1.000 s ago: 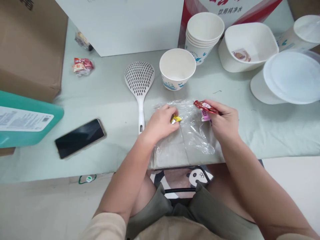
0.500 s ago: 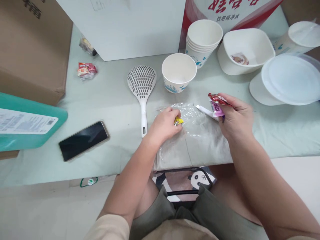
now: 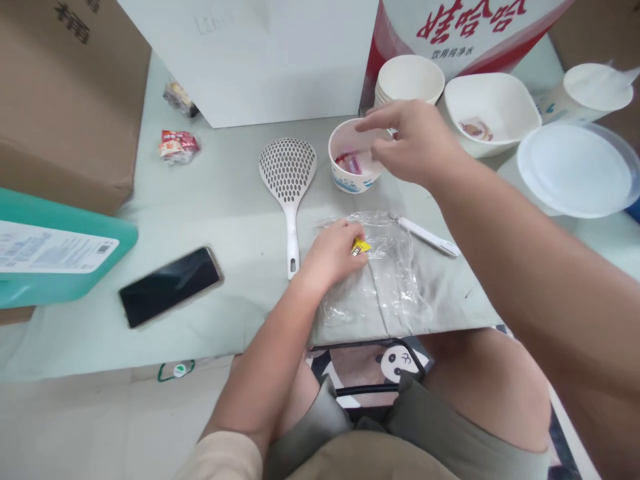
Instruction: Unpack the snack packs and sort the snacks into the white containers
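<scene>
My right hand (image 3: pixel 407 140) is over the rim of a white paper cup (image 3: pixel 355 182), its fingers apart and holding nothing. Inside that cup lie small red and purple wrapped packets (image 3: pixel 349 162). My left hand (image 3: pixel 337 252) rests on the table, its fingers closed around a small yellow packet (image 3: pixel 360 247). Beneath and beside it spreads a crumpled clear plastic bag (image 3: pixel 387 280). A white utility knife (image 3: pixel 425 235) lies to the right of the bag. Left of the cup is a white slotted skimmer (image 3: pixel 289 173), handle toward me.
A black phone (image 3: pixel 171 285) and a green jug (image 3: pixel 60 247) are on the left. Wrapped packets (image 3: pixel 179 145) lie near a white box (image 3: pixel 270 67). Stacked paper cups (image 3: pixel 410 77), a square white bowl (image 3: pixel 493 110) and a lidded tub (image 3: pixel 577 170) line the back right.
My right hand has moved up and left to the cup and let go of the red and purple packets, which are now inside it. My left hand keeps the yellow packet.
</scene>
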A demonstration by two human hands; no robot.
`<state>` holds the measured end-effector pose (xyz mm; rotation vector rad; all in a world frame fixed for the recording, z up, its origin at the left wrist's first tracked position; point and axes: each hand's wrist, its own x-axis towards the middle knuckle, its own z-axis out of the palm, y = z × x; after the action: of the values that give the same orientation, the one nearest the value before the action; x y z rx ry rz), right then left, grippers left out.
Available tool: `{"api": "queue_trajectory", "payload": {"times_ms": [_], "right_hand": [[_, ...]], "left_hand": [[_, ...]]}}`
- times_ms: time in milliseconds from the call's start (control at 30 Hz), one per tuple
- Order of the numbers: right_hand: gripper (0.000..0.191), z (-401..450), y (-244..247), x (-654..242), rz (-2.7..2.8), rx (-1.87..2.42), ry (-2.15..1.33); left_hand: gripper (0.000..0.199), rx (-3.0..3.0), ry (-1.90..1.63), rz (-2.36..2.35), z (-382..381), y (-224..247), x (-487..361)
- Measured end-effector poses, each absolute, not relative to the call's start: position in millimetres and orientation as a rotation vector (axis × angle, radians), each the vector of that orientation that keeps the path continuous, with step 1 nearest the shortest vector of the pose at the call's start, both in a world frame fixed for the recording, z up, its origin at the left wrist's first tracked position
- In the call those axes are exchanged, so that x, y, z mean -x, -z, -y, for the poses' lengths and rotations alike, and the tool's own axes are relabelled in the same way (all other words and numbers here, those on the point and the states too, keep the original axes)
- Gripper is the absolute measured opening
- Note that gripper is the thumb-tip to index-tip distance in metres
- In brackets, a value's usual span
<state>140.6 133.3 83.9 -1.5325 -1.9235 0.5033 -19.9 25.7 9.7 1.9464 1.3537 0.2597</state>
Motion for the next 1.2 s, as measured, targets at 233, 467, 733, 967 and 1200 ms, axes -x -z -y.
{"api": "queue_trajectory", "payload": {"times_ms": [233,467,733,967,1200], "right_hand": [[0.043,-53,-49,-176,1.767,1.451,-0.481],[0.038,30,20,-183,2.061,1.271,-0.57],[0.055,27,30,-180,2.198,1.323,-0.494],[0.044,29,30,-179,2.234,1.339,-0.47],[0.039,28,30,-177,2.22,1.376,-0.506]], "left_hand": [[0.015,-1.911,-0.313,-1.353,-22,-15,22],[0.015,-1.854,-0.361,-1.365,-24,-17,19],[0.02,-1.553,-0.582,-1.281,-22,-15,21],[0.041,-1.247,-1.022,-1.212,-32,-15,30],[0.041,-1.169,-1.368,-1.087,-36,-13,44]]}}
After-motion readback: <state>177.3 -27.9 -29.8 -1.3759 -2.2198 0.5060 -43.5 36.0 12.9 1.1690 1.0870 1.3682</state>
